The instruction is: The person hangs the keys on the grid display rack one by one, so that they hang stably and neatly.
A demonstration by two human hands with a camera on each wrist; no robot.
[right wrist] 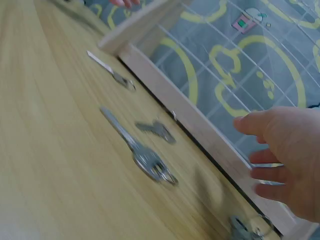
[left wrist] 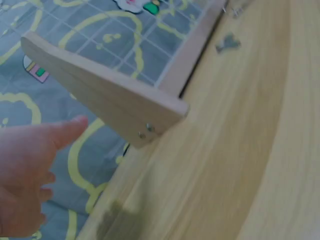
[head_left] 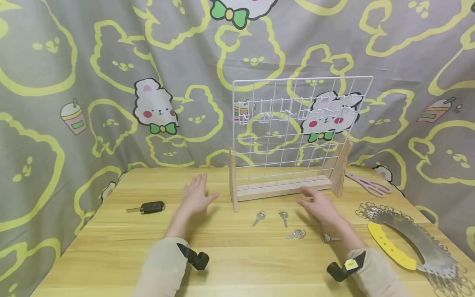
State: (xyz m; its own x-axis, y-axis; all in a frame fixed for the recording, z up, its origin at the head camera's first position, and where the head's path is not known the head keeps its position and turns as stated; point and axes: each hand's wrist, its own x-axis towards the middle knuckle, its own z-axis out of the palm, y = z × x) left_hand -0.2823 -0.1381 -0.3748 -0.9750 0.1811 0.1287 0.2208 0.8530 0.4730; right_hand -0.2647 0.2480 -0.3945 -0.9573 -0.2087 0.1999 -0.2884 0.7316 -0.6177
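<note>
A white wire grid rack point(head_left: 293, 78) stands upright on a wooden base point(head_left: 283, 189), with several white hooks point(head_left: 287, 114) hung along its upper part. My left hand point(head_left: 198, 194) hovers left of the rack's left wooden foot point(head_left: 232, 181), fingers spread and holding nothing. In front of the base's right part is my right hand point(head_left: 320, 205), also holding nothing, its fingers loosely extended in the right wrist view. Several loose silver keys with small rings lie before the rack: one key point(head_left: 259, 218), a second key point(head_left: 283, 218), a third key point(head_left: 297, 234) and another key point(head_left: 328, 238) beside my right wrist.
A black car key point(head_left: 152, 207) lies on the wooden table point(head_left: 111, 255) left of my left hand. Pale purple scissors point(head_left: 371, 185) rest right of the rack. At the right is a curved metal plate point(head_left: 408, 231) with a yellow handle point(head_left: 391, 246) and many split rings. A patterned curtain point(head_left: 200, 57) hangs behind.
</note>
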